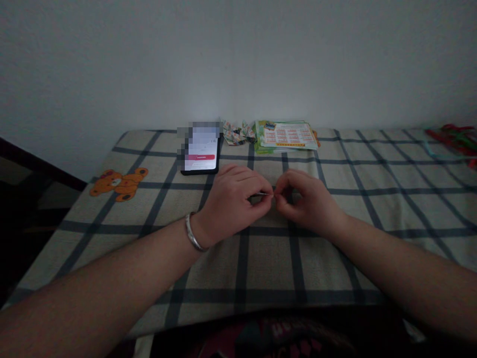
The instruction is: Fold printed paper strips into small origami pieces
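Observation:
My left hand (240, 199), with a silver bangle (194, 232) at the wrist, is closed in a pinch above the checked tablecloth (268, 258). A thin, pale, flat piece (262, 194) shows edge-on between its thumb and fingers; its kind cannot be made out. Fingertip to fingertip with it, my right hand (307, 201) is pinched too. Whatever lies between the right thumb and forefinger is hidden or too small to name.
A phone (201, 149) with a lit screen lies behind my left hand. Crumpled printed paper (238, 133) sits beside a stack of printed sheets (288, 135) near the wall. An orange bear cutout (121, 184) lies at left; red and green strands (454, 141) are at far right.

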Available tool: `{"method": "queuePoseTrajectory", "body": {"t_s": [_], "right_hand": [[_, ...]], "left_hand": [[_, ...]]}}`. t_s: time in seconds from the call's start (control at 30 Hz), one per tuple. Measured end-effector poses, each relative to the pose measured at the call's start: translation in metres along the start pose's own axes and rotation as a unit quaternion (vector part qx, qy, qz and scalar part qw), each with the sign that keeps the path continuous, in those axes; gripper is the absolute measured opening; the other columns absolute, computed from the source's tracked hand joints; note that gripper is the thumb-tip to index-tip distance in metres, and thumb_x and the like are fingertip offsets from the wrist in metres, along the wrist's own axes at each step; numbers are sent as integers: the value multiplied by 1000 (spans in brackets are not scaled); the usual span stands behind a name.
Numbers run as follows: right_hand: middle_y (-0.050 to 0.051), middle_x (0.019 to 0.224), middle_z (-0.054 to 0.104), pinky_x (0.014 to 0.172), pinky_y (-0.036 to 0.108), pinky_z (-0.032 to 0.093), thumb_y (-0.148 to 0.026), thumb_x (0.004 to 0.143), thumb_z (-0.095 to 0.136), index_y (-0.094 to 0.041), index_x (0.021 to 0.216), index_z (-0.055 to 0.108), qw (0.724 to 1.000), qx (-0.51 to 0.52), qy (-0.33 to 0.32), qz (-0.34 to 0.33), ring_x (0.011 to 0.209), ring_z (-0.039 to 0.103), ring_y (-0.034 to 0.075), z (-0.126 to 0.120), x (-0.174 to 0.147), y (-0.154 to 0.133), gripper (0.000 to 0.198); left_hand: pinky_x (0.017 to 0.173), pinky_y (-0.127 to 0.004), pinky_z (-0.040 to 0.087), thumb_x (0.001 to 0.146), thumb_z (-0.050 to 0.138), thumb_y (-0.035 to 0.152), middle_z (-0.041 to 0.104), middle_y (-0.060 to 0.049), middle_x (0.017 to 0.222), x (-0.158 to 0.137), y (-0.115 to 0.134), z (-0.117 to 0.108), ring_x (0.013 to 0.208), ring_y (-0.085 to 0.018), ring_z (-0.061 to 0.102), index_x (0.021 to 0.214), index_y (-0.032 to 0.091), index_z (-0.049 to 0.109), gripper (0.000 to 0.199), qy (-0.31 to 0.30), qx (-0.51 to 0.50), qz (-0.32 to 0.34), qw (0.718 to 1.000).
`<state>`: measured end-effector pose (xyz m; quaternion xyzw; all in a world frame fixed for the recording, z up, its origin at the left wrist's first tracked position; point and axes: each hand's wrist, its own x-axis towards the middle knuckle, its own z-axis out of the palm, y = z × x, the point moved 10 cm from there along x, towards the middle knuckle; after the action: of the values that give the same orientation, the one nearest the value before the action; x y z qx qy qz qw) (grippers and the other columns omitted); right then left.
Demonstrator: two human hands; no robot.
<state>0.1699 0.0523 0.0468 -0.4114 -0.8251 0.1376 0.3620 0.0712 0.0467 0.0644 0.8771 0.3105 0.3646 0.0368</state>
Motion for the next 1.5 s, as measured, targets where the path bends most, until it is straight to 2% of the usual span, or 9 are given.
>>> {"method": "queuePoseTrajectory", "body": {"t_s": [0.1, 0.47, 0.7, 0.83, 1.03, 1.1, 1.2, 1.4, 1.5], "right_hand": [[0, 71, 56, 60, 27, 40, -12, 73, 58, -19, 74, 53, 1000, -13, -3, -7, 66, 52, 13, -1, 0, -2, 8], [-1, 70, 58, 59, 28, 40, -14, 70, 58, -19, 74, 55, 999, -40, 2, 35, 65, 54, 14, -4, -2, 7, 8], [-2, 67, 57, 54, 27, 39, -13, 71, 58, -21, 74, 55, 996, -10, 14, 83, 60, 52, 13, -7, -3, 28, 9], [-1, 73, 59, 58, 26, 42, -13, 77, 57, -21, 83, 58, 998, 26, 14, 62, 64, 54, 13, -7, -2, 23, 10], [0, 75, 60, 60, 27, 43, -17, 83, 58, -20, 84, 61, 1000, -1, -8, 11, 67, 55, 13, -3, -2, 10, 4], [-1, 75, 60, 60, 26, 43, -16, 83, 58, -20, 83, 59, 1000, -5, 14, 16, 67, 55, 13, -8, -1, 11, 4], [-1, 73, 59, 57, 26, 43, -14, 83, 56, -21, 81, 56, 997, 15, 54, 57, 64, 54, 12, -16, -2, 22, 7], [-1, 72, 60, 51, 25, 41, -19, 84, 56, -22, 81, 54, 987, 45, 83, 130, 60, 54, 12, -20, -5, 45, 4], [0, 77, 63, 58, 28, 44, -24, 84, 60, -21, 87, 59, 992, 14, 62, 105, 66, 57, 14, -16, -3, 41, 5]], "left_hand": [[83, -34, 41, 79, 64, 15, 71, 2, 79, 1, -1, 0, 80, -16, 63, 75, 19, 65, 6, -1, -12, -4, 1000], [82, -32, 43, 78, 64, 13, 69, 2, 76, 1, -6, -2, 78, -15, 63, 74, 18, 64, 6, 2, -48, -18, 999], [75, -29, 45, 80, 63, 16, 68, 1, 76, 1, -17, -4, 76, -14, 63, 74, 18, 65, 6, 2, -74, -72, 995], [74, -28, 46, 81, 63, 17, 68, 2, 77, 0, -21, -1, 76, -14, 63, 76, 18, 65, 5, -6, -81, -78, 994], [78, -27, 48, 84, 63, 19, 70, 1, 84, -2, -20, 3, 82, -14, 64, 85, 19, 66, 4, -21, -90, -79, 993], [81, -27, 49, 84, 64, 20, 70, 0, 93, -3, -24, 4, 86, -14, 65, 96, 19, 65, 12, -19, -99, -101, 990], [79, -26, 50, 83, 65, 20, 69, -1, 97, -4, -35, 6, 88, -14, 65, 104, 18, 63, 21, -19, -116, -133, 984], [61, -23, 45, 85, 64, 29, 65, 2, 79, -8, -56, 13, 69, -12, 60, 86, 17, 63, 12, -39, -127, -184, 974], [62, -23, 43, 85, 64, 26, 65, 2, 79, -7, -51, 12, 70, -11, 59, 87, 17, 63, 9, -42, -105, -165, 980]]}}
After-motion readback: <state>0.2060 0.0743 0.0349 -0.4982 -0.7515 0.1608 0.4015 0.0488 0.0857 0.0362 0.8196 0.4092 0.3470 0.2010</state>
